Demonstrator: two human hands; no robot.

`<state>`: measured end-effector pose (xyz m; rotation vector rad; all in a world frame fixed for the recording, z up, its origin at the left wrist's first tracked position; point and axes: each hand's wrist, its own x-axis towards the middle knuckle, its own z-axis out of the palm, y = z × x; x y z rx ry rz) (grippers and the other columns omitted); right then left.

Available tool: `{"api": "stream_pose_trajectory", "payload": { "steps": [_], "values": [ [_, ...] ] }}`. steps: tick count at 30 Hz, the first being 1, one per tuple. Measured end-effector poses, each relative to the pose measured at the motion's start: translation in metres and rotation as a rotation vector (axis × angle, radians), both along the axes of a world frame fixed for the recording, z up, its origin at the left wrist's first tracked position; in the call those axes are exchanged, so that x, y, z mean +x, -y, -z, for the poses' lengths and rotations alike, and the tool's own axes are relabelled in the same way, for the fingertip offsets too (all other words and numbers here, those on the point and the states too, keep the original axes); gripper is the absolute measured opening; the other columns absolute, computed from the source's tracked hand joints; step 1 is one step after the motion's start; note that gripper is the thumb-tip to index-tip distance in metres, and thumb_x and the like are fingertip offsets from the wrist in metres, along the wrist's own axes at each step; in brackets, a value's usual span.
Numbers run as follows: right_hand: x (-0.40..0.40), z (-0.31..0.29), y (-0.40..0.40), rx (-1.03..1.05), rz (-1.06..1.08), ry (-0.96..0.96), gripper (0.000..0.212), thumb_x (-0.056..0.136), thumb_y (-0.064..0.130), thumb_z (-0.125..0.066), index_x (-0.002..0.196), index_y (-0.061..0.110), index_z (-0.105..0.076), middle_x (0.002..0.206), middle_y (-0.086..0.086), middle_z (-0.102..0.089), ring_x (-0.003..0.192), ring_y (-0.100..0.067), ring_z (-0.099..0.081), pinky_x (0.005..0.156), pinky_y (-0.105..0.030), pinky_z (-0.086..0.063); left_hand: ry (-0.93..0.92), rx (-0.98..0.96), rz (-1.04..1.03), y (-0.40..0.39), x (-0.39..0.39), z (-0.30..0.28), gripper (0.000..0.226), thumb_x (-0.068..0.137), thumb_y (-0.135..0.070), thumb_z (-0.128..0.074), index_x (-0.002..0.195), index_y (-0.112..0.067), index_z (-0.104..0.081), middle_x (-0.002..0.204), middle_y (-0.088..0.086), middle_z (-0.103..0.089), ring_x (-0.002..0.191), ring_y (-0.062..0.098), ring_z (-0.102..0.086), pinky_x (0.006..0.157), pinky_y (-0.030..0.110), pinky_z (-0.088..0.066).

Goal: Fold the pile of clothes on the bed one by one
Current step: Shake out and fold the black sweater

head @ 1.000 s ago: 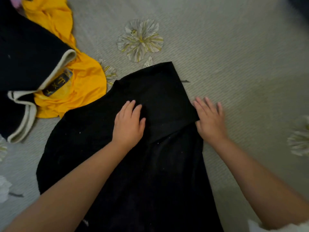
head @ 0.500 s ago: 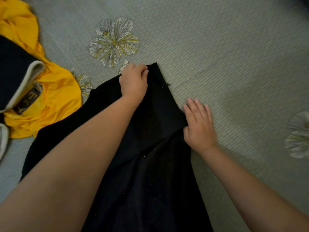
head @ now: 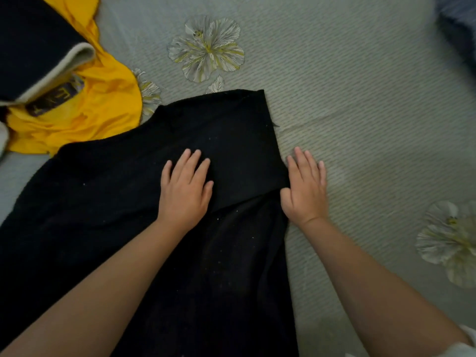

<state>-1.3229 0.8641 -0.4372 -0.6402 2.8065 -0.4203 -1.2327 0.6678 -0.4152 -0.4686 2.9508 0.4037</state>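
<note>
Left hand [head: 186, 193] has slid back, flat on the black garment [head: 103, 202]; right hand [head: 306, 188] flat beside it.

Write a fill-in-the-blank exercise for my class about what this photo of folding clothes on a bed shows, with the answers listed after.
1. The left hand lies flat on a garment whose colour is ____.
2. The right hand rests at the garment's ____ edge, partly on the bedsheet.
3. The crumpled shirt at the upper left is ____ in colour.
4. The bedsheet is printed with ____.

Missing words: black; right; yellow; flowers
</note>
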Motion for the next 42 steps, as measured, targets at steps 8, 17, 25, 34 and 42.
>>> {"api": "stream_pose_trajectory", "payload": {
  "steps": [8,17,25,34,42],
  "values": [
    [0.021,-0.03,0.002,-0.013,-0.125,0.033,0.067,0.082,0.032,-0.031,0.14,-0.001,-0.029,0.15,-0.017,-0.023,0.141,-0.031,-0.013,0.113,-0.047,-0.002,-0.025,-0.017,-0.298,0.014,0.115,-0.012,0.05,0.089,-0.019,-0.053,0.134,-0.001,-0.041,0.145,0.019,-0.033,0.138,0.032,-0.021,0.111,0.05,-0.008],
    [0.184,-0.039,0.122,-0.053,-0.859,0.023,0.052,0.09,0.027,-0.048,0.138,0.008,-0.039,0.149,-0.011,-0.029,0.14,-0.028,-0.016,0.109,-0.046,-0.002,-0.132,-0.029,-0.794,0.034,0.279,-0.03,0.049,0.081,-0.005,-0.042,0.123,0.02,-0.042,0.132,0.036,-0.041,0.126,0.051,-0.034,0.102,0.061,-0.022],
    [0.265,-0.003,0.137,0.278,-0.974,0.039,0.063,0.093,0.051,-0.03,0.146,0.029,-0.005,0.155,0.001,0.008,0.142,-0.022,0.013,0.108,-0.047,0.015,0.121,0.112,-1.355,-0.004,0.411,-0.018,0.045,0.087,-0.008,-0.053,0.126,0.012,-0.042,0.125,0.031,-0.044,0.114,0.043,-0.04,0.097,0.048,-0.029],
    [0.266,-0.012,0.142,0.392,-0.985,0.044,0.064,0.094,0.048,-0.03,0.147,0.026,-0.002,0.155,-0.001,0.012,0.141,-0.023,0.016,0.11,-0.05,0.01,-0.401,0.299,-1.649,-0.011,0.439,-0.022,0.022,0.092,-0.009,-0.05,0.105,0.005,-0.061,0.101,0.025,-0.059,0.097,0.032,-0.052,0.077,0.028,-0.032],
    [0.25,-0.048,0.154,0.34,-0.922,0.342,0.058,0.096,0.034,-0.04,0.146,0.023,-0.012,0.156,0.0,0.005,0.142,-0.019,0.007,0.114,-0.04,-0.002,-0.768,0.169,-1.603,0.073,0.41,-0.081,0.02,0.086,-0.002,-0.055,0.103,0.004,-0.064,0.103,0.026,-0.057,0.093,0.02,-0.05,0.082,0.013,-0.033]
  ]
}}
